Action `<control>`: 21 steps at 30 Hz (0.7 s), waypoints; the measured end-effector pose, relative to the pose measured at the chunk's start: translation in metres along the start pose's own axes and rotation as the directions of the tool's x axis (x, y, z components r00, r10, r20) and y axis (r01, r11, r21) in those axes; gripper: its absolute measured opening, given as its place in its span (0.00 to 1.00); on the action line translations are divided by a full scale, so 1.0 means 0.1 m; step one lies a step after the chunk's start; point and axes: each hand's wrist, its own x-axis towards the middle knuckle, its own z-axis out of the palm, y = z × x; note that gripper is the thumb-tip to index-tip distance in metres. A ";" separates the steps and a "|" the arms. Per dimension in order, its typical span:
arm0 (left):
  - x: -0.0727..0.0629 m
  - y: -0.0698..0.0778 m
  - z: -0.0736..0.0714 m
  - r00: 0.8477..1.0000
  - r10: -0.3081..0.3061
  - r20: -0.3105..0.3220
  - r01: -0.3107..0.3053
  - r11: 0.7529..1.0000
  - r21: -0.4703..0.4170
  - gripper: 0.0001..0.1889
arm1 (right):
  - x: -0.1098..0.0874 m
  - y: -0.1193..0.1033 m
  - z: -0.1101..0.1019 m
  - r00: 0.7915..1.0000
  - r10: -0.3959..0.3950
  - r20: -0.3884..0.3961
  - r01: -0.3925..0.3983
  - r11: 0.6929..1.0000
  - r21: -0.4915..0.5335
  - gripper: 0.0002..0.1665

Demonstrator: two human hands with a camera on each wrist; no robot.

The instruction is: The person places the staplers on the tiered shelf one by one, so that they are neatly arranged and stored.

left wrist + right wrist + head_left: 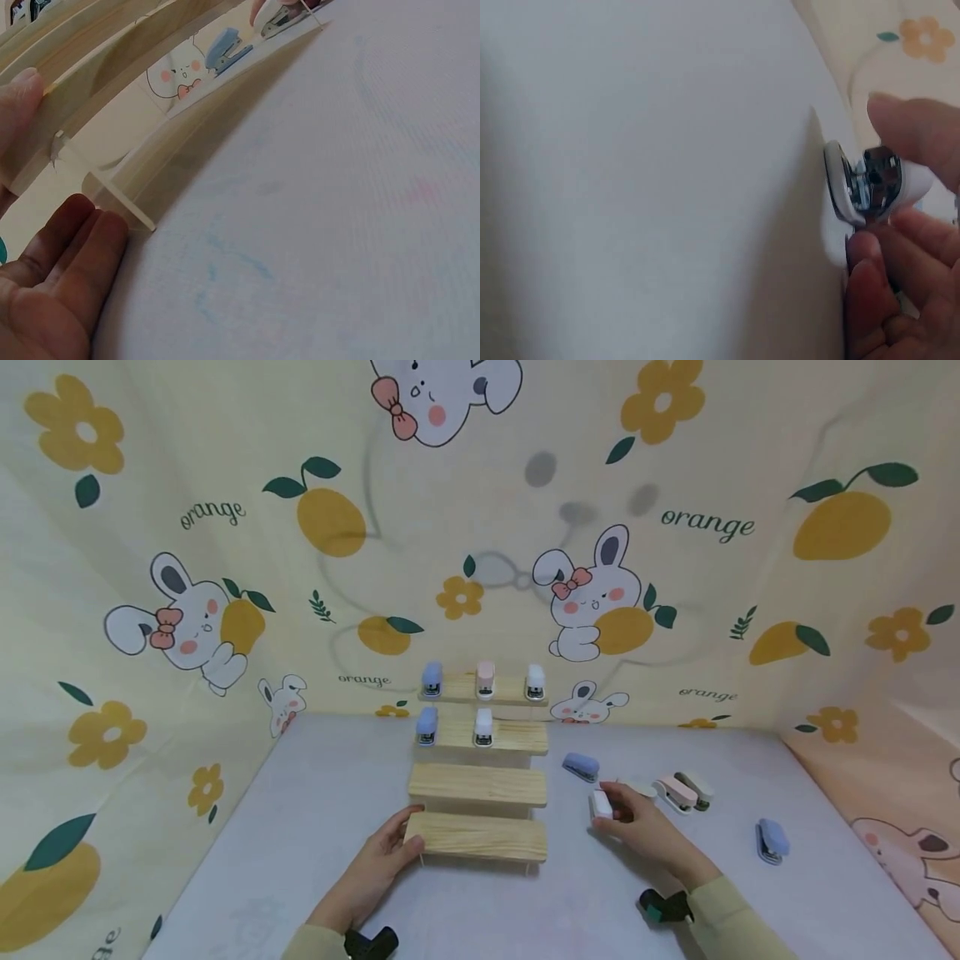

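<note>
My right hand [637, 827] pinches a small white stapler [601, 804] close to the tabletop, right of a wooden stepped rack [480, 785]. In the right wrist view, the stapler [881, 180] lies between thumb and fingers, its metal front showing. My left hand [378, 860] holds the left end of the rack's lowest step, thumb at the front edge and forefinger behind. The left wrist view shows the other fingers [82, 262] below the step, beside its thin leg. On the top step stand a blue stapler [432, 680], a pink one [485, 680] and a white one [535, 682].
The second step carries a blue stapler [427, 726] and a white stapler [483, 727]. Right of the rack lie a blue stapler [581, 766], a pink one [677, 793], a greyish one [699, 788] and another blue one [772, 841]. A printed cloth [480, 502] hangs behind.
</note>
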 end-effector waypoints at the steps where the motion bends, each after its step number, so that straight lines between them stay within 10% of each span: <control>1: 0.00 0.00 0.00 1.000 -0.002 0.001 0.002 1.000 -0.001 0.36 | -0.01 -0.01 0.01 1.000 -0.002 -0.006 0.002 1.000 -0.019 0.48; 8: 0.01 -0.03 0.00 1.000 0.001 -0.007 -0.001 1.000 0.005 0.36 | -0.08 -0.17 0.02 0.999 -0.039 -0.037 0.032 0.980 -0.196 0.46; 21: 0.00 -0.03 0.00 1.000 0.006 0.006 -0.006 1.000 0.001 0.37 | -0.22 -0.61 -0.18 0.969 -0.232 -0.080 0.214 0.957 -0.195 0.45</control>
